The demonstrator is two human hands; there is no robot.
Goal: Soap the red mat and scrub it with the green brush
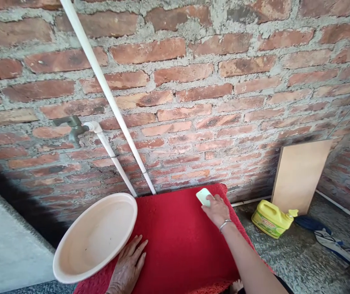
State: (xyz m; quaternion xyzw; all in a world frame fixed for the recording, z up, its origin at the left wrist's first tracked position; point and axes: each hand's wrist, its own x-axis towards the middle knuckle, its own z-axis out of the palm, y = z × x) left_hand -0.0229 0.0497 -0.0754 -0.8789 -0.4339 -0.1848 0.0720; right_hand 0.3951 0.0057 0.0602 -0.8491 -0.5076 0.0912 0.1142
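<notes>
A red cloth [175, 237] covers a low flat surface by the brick wall. Near its far right corner, my right hand [217, 209] is closed on a pale green bar [203, 196], flat with rounded corners, like a bar of soap. A bracelet circles that wrist. My left hand [128, 263] rests on the cloth with its fingers stretched out, holding nothing. Just beside it, a pale pink basin [101, 232] sits tilted over the cloth's left part. Whether the left hand touches the basin's rim I cannot tell.
A tap [76, 128] and a white pipe [110, 98] are on the brick wall. To the right stand a yellow jug [271, 218], a leaning board [302, 175] and sandals [335, 245] on the floor. A grey slab [9, 245] borders the left.
</notes>
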